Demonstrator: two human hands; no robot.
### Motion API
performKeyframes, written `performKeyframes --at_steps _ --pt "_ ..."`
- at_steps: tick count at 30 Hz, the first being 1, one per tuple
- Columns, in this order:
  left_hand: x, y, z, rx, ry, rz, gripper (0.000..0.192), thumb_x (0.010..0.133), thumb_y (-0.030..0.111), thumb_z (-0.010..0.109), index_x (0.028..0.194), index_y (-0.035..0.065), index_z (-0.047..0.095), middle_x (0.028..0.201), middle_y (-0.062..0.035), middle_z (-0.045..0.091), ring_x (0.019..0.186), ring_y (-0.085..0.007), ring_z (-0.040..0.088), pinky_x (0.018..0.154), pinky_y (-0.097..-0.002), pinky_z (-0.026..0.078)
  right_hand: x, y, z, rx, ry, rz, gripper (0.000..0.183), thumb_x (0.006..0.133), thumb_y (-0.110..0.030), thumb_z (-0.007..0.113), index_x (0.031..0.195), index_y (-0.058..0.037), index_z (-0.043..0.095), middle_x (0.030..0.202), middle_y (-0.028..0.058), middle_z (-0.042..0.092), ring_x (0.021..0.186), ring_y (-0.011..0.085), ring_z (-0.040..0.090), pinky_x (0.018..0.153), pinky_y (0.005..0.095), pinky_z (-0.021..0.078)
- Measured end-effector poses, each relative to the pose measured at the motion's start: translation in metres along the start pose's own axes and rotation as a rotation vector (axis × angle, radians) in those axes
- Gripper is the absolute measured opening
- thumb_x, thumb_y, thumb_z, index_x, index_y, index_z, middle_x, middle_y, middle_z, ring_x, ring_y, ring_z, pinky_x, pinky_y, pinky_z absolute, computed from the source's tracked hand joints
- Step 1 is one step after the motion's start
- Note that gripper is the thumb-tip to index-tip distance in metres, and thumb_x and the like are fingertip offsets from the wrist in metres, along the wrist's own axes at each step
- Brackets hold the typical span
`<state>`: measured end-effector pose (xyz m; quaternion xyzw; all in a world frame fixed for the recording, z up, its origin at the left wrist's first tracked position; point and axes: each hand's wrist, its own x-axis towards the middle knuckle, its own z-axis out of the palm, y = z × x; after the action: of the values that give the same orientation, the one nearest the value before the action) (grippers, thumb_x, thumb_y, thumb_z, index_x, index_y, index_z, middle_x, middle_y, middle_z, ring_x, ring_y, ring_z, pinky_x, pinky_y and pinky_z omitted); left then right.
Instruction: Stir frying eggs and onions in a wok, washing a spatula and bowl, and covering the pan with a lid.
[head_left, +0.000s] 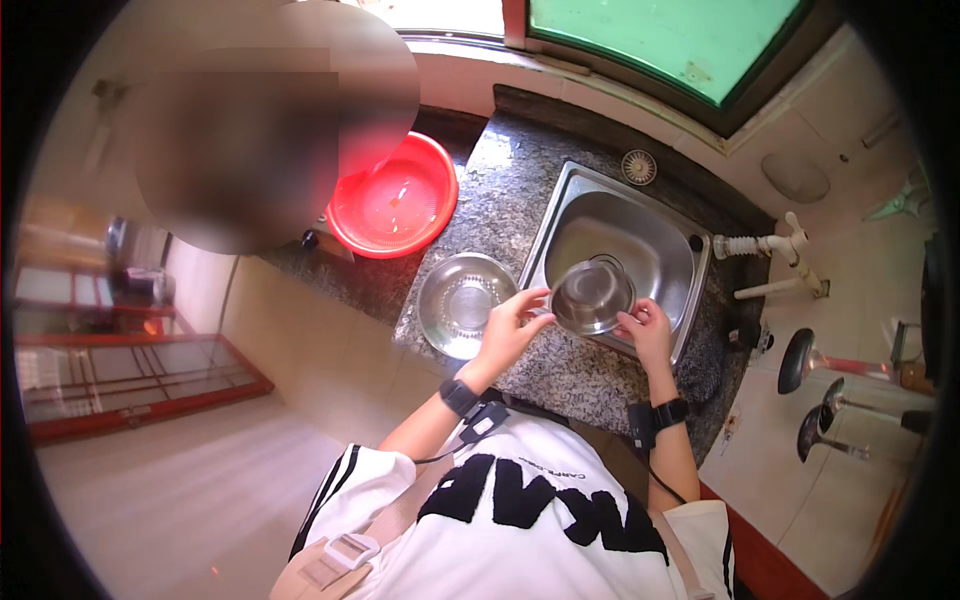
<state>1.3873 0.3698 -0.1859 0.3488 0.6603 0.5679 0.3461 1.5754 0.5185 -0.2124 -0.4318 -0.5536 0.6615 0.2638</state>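
A small stainless steel bowl (592, 296) is over the near edge of the steel sink (660, 247). My right hand (646, 330) grips the bowl's right rim between thumb and fingers. At the bowl's left side is my left hand (517, 322), thumb and fingers apart; whether its fingertips touch the rim I cannot tell. A larger metal basin (466, 304) with a perforated-looking pattern rests on the granite counter, partly behind my left hand. Farther left, a red plastic basket (397, 196) holds a small orange bit.
A round drain strainer (639, 167) lies behind the sink on the granite counter (499, 187). A white tap and pipe (780, 247) stand at the sink's right. Ladles (799, 360) hang on the tiled wall. A blurred area covers the upper left.
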Motion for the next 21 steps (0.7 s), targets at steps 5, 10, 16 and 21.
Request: performKeyframes --at_steps 5,10,16,21 --pt "-0.05 -0.023 -0.07 -0.101 0.233 -0.189 0.015 0.082 0.004 0.054 0.095 -0.0015 0.057 0.09 -0.0061 0.06 0.08 -0.0106 0.057 0.071 -0.0222 0.045 0.058 0.001 0.064 0.231 -0.08 0.205 0.015 0.076 -0.002 0.06 0.08 -0.0013 0.045 0.073 0.0093 0.058 0.059 0.0149 0.06 0.049 0.0213 0.051" --pt "-0.129 -0.04 -0.123 -0.076 0.471 -0.352 0.014 0.083 0.012 0.054 0.091 0.0009 0.057 0.087 -0.0057 0.062 0.07 -0.0091 0.057 0.061 -0.0208 0.043 0.111 0.001 0.132 0.374 -0.075 0.245 0.014 0.076 0.0 0.059 0.076 -0.001 0.045 0.073 0.0092 0.057 0.058 0.0169 0.06 0.051 0.0233 0.0524" --pt "-0.193 -0.044 -0.158 -0.038 0.579 -0.59 0.016 0.084 0.017 0.052 0.092 0.0035 0.057 0.089 -0.0055 0.062 0.069 -0.0098 0.059 0.058 -0.0204 0.042 0.133 0.023 0.162 0.304 -0.011 0.257 0.011 0.076 0.001 0.058 0.077 -0.0001 0.047 0.074 0.0102 0.058 0.062 0.0186 0.061 0.054 0.0232 0.053" --pt "-0.206 -0.039 -0.201 -0.046 0.515 -0.675 0.017 0.085 0.016 0.05 0.093 0.0037 0.057 0.09 -0.0053 0.061 0.071 -0.0104 0.059 0.061 -0.0219 0.043 0.116 -0.001 0.144 0.125 0.041 0.333 0.019 0.078 -0.006 0.058 0.094 0.0027 0.051 0.084 0.0121 0.058 0.069 0.0203 0.061 0.058 0.0283 0.0526"
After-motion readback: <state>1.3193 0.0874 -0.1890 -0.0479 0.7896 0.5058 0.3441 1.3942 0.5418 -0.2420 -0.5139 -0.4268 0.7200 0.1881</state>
